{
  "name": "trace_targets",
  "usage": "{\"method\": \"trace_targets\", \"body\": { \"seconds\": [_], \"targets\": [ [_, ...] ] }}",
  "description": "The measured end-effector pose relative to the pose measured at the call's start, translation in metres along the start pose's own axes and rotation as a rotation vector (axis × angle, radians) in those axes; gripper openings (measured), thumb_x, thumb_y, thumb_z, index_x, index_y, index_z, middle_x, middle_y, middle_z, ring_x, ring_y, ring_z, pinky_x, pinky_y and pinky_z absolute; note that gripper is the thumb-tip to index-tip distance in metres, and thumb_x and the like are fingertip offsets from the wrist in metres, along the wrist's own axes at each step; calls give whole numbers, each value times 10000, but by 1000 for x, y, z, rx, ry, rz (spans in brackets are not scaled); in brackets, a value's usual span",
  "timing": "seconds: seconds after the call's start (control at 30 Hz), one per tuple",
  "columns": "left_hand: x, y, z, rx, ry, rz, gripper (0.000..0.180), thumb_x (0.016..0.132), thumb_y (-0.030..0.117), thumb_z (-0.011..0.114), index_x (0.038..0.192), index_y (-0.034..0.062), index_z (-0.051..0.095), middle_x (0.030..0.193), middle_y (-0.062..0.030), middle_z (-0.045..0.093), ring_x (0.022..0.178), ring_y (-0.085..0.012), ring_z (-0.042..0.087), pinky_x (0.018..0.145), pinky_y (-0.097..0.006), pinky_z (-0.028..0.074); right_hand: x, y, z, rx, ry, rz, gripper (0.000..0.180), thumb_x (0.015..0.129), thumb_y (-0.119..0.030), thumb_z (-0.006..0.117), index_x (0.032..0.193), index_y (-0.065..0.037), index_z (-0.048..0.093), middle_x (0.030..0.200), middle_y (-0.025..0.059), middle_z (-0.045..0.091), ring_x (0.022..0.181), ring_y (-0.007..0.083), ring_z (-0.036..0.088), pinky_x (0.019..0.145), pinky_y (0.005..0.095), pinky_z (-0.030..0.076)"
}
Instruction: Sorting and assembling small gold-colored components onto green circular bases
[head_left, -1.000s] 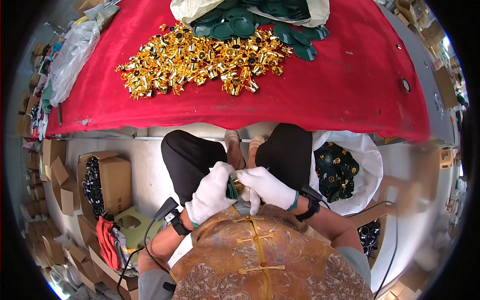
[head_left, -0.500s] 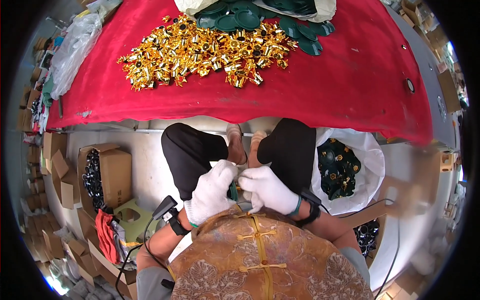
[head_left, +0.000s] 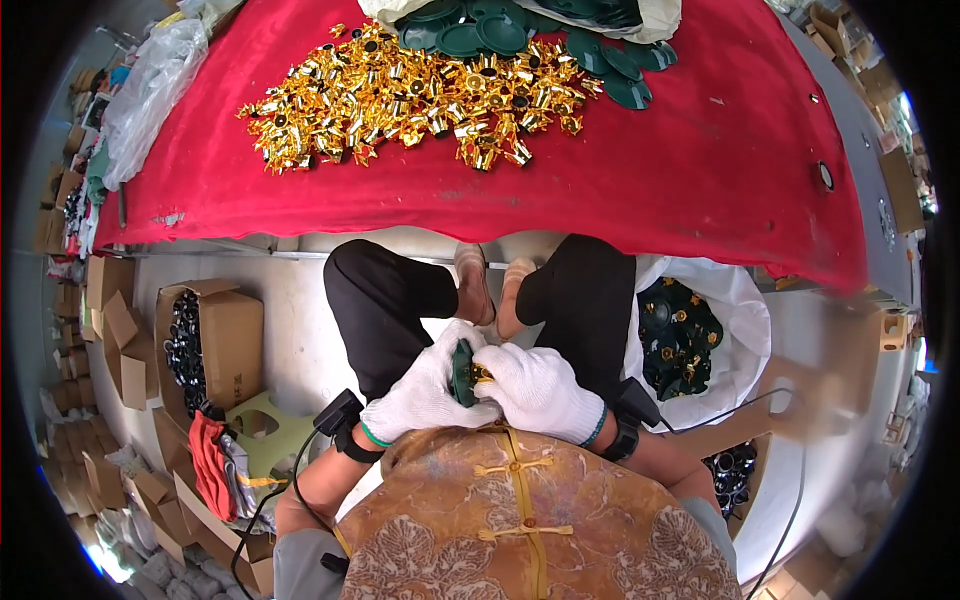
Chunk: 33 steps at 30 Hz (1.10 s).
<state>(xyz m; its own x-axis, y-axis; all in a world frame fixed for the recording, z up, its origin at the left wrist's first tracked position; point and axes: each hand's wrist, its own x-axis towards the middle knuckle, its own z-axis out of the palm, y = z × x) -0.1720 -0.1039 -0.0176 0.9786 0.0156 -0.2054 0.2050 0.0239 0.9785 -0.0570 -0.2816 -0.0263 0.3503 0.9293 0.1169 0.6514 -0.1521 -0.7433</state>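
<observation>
Close to my body, my gloved left hand (head_left: 418, 388) grips a dark green round lid-like disc (head_left: 461, 374), which is tilted on its edge. My gloved right hand (head_left: 540, 392) has its fingers closed on a small shiny gold fitting (head_left: 482, 374) against the disc's right face. Its fingers hide most of the fitting, so I cannot tell how it sits on the disc. Ahead on the table is a heap of similar gold fittings (head_left: 400, 100), some with black round ends. Loose green discs (head_left: 497, 34) lie behind that heap, spilling from a pale bag.
The red-covered table (head_left: 480, 195) spans the far side. A white bag (head_left: 748, 335) at my right holds green discs with gold fittings (head_left: 680, 335). At left stands a cardboard box (head_left: 232, 345) of black parts. Another box of black parts (head_left: 735, 470) is at lower right. Cables (head_left: 798, 500) trail beside both arms.
Both hands have turned, and the green disc and gold fitting now show between them. My left fingers have spread around the disc's edge. The table appears slightly higher in view.
</observation>
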Motion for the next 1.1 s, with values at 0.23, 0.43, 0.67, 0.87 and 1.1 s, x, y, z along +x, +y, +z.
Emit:
{"method": "trace_targets", "body": {
  "seconds": [0.23,0.43,0.67,0.87,1.1],
  "targets": [
    [7,-7,2,892,184,329,683,621,176,912,1200,46,574,1133,-164,609,1025,-399,671,786,-453,595,7,25,4,1409,-232,811,265,1087,-266,592,1030,-15,660,721,42,604,545,155,649,475,366,564],
    [-5,-17,4,140,68,-180,639,781,145,925,1263,49,516,1119,-88,609,973,-196,668,844,-363,562,3,12,8,143,-71,231,341,990,-280,669,1247,-72,587,1035,177,629,828,407,697,729,470,587],
    [-4,0,2,-183,-85,-129,581,772,82,920,1192,91,519,1078,-22,581,1020,-120,574,891,-283,491,-11,3,6,1,-5,-23,378,933,-282,761,1223,-92,609,887,130,642,776,359,707,661,455,573],
    [0,-5,6,522,117,172,555,692,68,895,1129,76,553,1047,-164,590,945,-365,634,762,-402,566,-9,16,21,244,82,-10,222,1010,-251,688,1086,-45,655,800,126,645,630,292,675,590,403,556],
    [-2,-24,11,620,199,181,595,666,55,915,1141,79,557,1090,-165,579,965,-380,641,771,-406,574,4,12,-5,927,-334,715,296,1076,-265,602,1192,5,644,818,48,633,597,150,646,602,324,545]
  ]
}}
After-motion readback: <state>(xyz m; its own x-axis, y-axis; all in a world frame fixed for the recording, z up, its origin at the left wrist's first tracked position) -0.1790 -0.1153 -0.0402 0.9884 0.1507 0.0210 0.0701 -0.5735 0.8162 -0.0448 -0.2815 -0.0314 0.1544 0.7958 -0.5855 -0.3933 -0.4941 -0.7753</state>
